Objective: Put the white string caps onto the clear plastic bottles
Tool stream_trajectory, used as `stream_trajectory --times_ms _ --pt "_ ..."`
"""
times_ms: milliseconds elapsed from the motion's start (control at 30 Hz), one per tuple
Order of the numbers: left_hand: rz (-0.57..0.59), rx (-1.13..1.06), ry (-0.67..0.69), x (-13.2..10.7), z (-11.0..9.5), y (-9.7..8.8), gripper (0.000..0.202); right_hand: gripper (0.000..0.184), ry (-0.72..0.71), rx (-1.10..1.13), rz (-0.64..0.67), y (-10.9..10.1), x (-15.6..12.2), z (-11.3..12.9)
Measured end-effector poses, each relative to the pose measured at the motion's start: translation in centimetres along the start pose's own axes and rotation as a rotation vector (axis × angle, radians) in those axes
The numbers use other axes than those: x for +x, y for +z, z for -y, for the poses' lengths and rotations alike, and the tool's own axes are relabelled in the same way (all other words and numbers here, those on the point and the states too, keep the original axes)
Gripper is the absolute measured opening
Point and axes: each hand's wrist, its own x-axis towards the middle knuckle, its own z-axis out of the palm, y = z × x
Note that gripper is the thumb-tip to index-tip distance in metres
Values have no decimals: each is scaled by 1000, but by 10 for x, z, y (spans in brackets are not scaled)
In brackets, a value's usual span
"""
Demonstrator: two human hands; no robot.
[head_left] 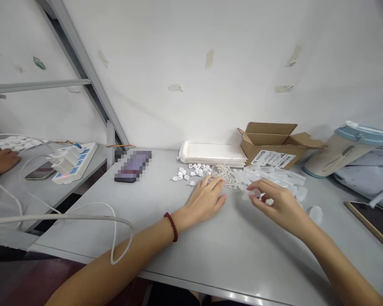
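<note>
My left hand, with a dark red bead bracelet at the wrist, lies low over the table with its fingers stretched out. Its fingertips reach the edge of a tangle of off-white cords, and small white caps are scattered just beyond and left of it. To the right, my right hand pinches a small translucent plastic piece between thumb and index finger. A pile of similar frosted plastic pieces spreads behind this hand, and one loose piece sits beside its wrist.
Behind stand a stack of white flat packs and an open cardboard box. A large cup and a phone are at right. At left are another phone, a power strip, a white cable and another person's hand.
</note>
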Motion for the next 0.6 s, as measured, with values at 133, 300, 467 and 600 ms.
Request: stream_trajectory --times_ms 133,300,467,600 --pt "-82 -94 -30 -1 0 -4 43 11 -27 53 -85 3 1 6" --pt "-157 -115 -65 -1 3 -4 47 11 19 235 -101 14 0 13" --pt "-168 -85 0 -6 0 -6 49 20 257 668 22 22 0 20" --pt "-206 -89 70 -10 -5 -9 47 26 359 795 4 26 1 23"
